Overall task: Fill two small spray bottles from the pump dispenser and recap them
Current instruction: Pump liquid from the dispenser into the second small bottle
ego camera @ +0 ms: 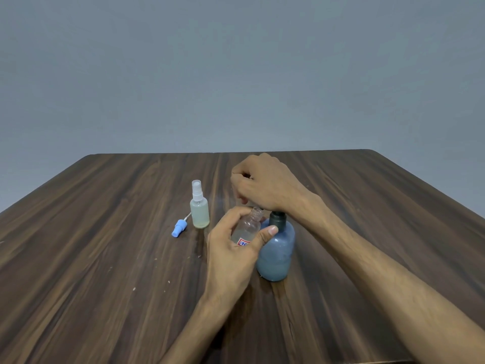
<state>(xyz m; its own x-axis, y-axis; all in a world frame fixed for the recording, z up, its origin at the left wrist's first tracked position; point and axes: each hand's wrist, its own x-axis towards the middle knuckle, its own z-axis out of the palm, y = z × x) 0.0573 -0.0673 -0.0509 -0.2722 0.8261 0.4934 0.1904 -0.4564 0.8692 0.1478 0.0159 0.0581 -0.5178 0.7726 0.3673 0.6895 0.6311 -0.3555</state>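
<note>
While the left hand [233,248] is gripping the uncapped bottle [248,227] against the pump dispenser [275,250], the right hand [265,185], fingers curled, is seemingly pressing the hidden pump; a misaligned neck risks spilling onto the desk [105,232].

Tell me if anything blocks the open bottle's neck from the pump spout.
Nothing visible does. The left hand holds the open bottle tilted, neck right under the right hand on the pump dispenser; the spout itself is hidden by that hand.
</note>
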